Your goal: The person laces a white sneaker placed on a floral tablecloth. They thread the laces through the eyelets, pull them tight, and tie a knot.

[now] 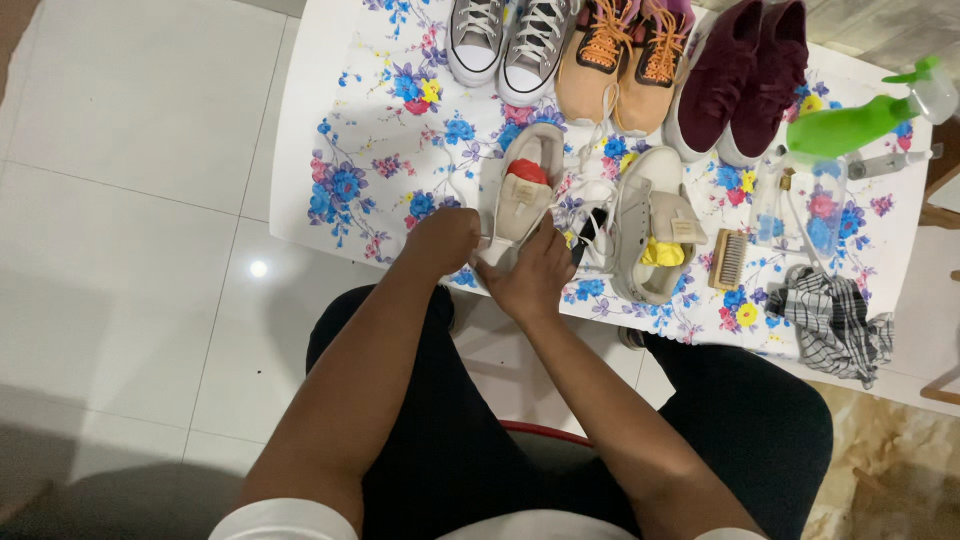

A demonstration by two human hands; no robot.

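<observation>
— Beige shoe (527, 190), the one with the red wad stuffed inside: where does it sit?

— Near the front edge of the bench (300, 160), on the flowered cloth, toe pointing away from the person. Its mate (650, 225), stuffed with something yellow, lies just to its right, with loose white laces (590, 205) between them.

— And the hands?

— Both are at the near end of that shoe. The left hand (443, 240) is curled closed against the heel's left side; the right hand (537, 272) grips the heel from the right. The fingertips are hidden, so whether they pinch a lace or only the shoe is hard to tell.

— What step does that look like?

— Probably steadying the shoe, perhaps working at its lacing or lining.

— What would the next move call for?

— A firm hold with one hand so the shoe does not slide on the cloth, leaving the other free. A wooden brush (728, 260), a green spray bottle (850, 125) and a checked rag (832, 320) lie to the right, well apart from the hands.

— Anything else there?

— Grey sneakers (510, 40), tan shoes with orange laces (625, 65) and maroon shoes (745, 80) along the far edge.
</observation>
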